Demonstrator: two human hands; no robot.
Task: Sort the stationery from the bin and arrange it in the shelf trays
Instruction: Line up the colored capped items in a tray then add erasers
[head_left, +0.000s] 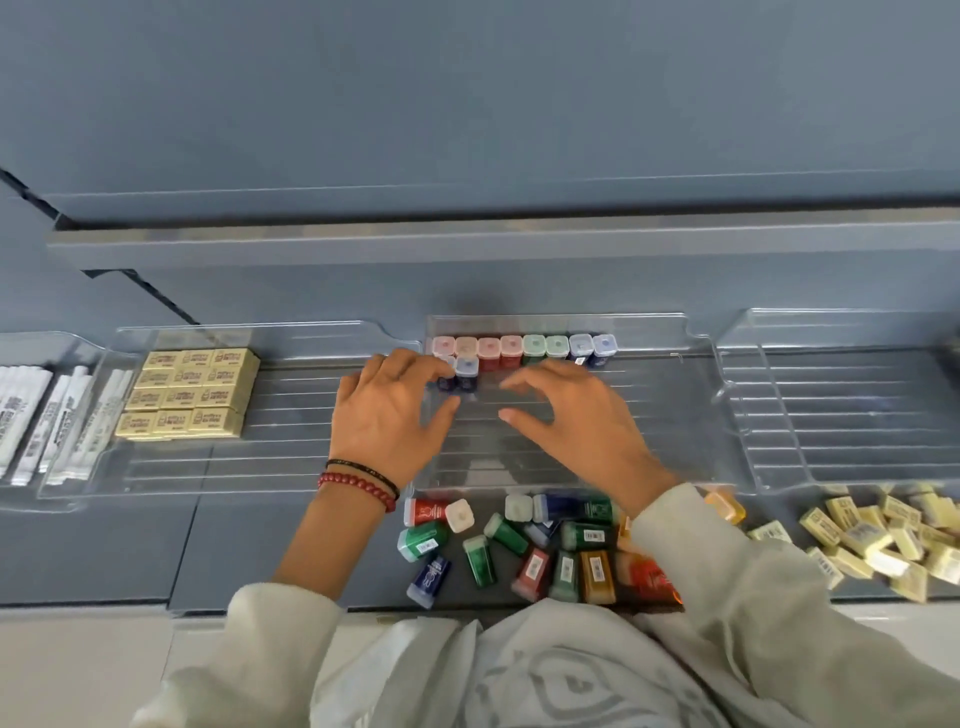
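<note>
Left hand (395, 410), fingers extended, touches the two blue boxes (466, 373) starting a second row in the middle tray's (696, 415) back-left corner. The right hand (566, 415) hovers over the tray floor, spread, holding nothing. Recommended: press these boxes upright and flush against the back row (524, 347), then draw like colours from the loose pile (519, 545) just in front of the tray.

This looks like a shop that sells school things. A long grey shelf (130, 545) holds clear plastic trays (301, 457) side by side. On the left, yellow erasers (192, 389) sit in neat rows, all the same kind. At the far side of the middle tray (670, 415) stands a row of little colored boxes (519, 349). More loose boxes (478, 561) lie at the near edge. Some have barcode stickers (592, 535), like things for sale.
</note>
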